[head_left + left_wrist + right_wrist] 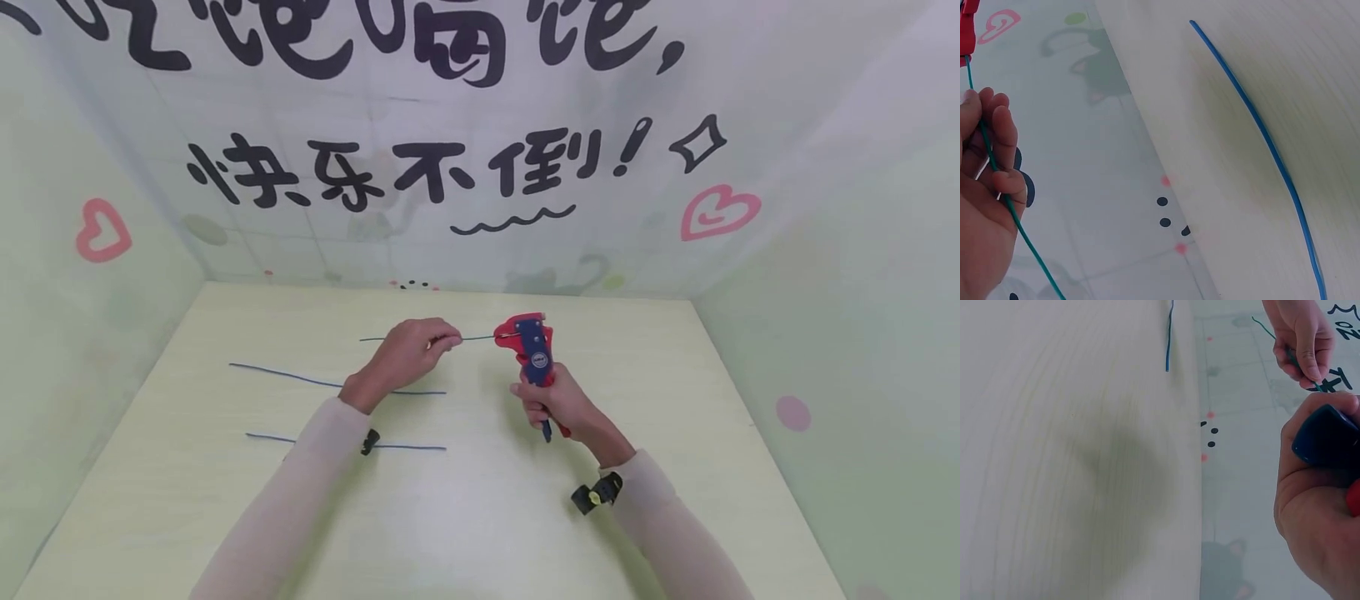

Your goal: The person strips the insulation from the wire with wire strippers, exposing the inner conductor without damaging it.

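Note:
My left hand [412, 350] pinches a thin green wire [1025, 236] between thumb and fingers, above the table. One end of that wire runs right into the nose of a red and blue wire stripper [536, 350]. Curled round the stripper's handles is my right hand [566, 404]; the tool stands upright in it. In the right wrist view the blue handle end [1329, 437] pokes out of the fist. Whether the stripper's jaws are clamped on the wire is too small to tell.
Two blue wires lie on the pale table, partly behind my left arm: an upper wire [285, 373] and a lower wire [408, 447]. A printed wall [420, 250] rises at the table's back, and side walls stand left and right.

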A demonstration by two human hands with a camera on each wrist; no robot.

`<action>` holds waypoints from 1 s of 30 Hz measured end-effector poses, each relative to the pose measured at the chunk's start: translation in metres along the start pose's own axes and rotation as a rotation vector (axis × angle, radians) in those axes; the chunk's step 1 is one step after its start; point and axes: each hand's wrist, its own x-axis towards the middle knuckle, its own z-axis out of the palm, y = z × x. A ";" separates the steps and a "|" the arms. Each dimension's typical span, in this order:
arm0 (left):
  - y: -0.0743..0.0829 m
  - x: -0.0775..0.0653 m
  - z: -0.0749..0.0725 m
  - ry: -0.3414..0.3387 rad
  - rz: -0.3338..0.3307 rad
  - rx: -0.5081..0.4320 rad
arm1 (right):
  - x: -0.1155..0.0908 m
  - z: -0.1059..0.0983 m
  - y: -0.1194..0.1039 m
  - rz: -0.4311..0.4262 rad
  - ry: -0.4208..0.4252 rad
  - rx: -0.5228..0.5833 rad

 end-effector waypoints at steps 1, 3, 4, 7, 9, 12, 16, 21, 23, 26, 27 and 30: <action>0.000 0.001 0.000 -0.004 0.005 0.002 | 0.000 -0.001 -0.001 0.002 0.001 -0.008; 0.001 0.002 0.000 -0.005 0.018 0.008 | -0.001 -0.002 -0.002 0.004 0.003 -0.025; 0.001 0.002 -0.001 -0.003 0.027 0.015 | 0.000 -0.002 -0.002 0.006 0.002 -0.030; 0.000 0.004 -0.001 0.013 0.048 0.029 | 0.000 -0.004 -0.003 0.003 -0.008 -0.049; 0.000 0.004 -0.001 0.023 0.054 0.040 | 0.000 -0.005 -0.003 0.004 -0.023 -0.048; -0.001 0.002 -0.001 0.033 0.056 0.043 | 0.000 -0.006 -0.002 0.001 -0.053 -0.058; -0.003 0.001 -0.001 0.045 0.063 0.041 | 0.000 -0.006 -0.001 0.002 -0.083 -0.059; -0.005 -0.001 -0.002 0.068 0.081 0.044 | -0.001 -0.007 -0.002 -0.007 -0.101 -0.059; -0.006 -0.002 -0.002 0.086 0.087 0.052 | -0.001 -0.007 -0.003 -0.012 -0.111 -0.060; -0.008 -0.003 -0.002 0.111 0.097 0.064 | -0.002 -0.008 -0.003 -0.020 -0.129 -0.054; -0.009 -0.003 -0.002 0.118 0.101 0.064 | -0.002 -0.008 -0.003 -0.021 -0.134 -0.050; -0.010 -0.004 -0.002 0.130 0.111 0.064 | -0.003 -0.010 -0.003 -0.019 -0.141 -0.037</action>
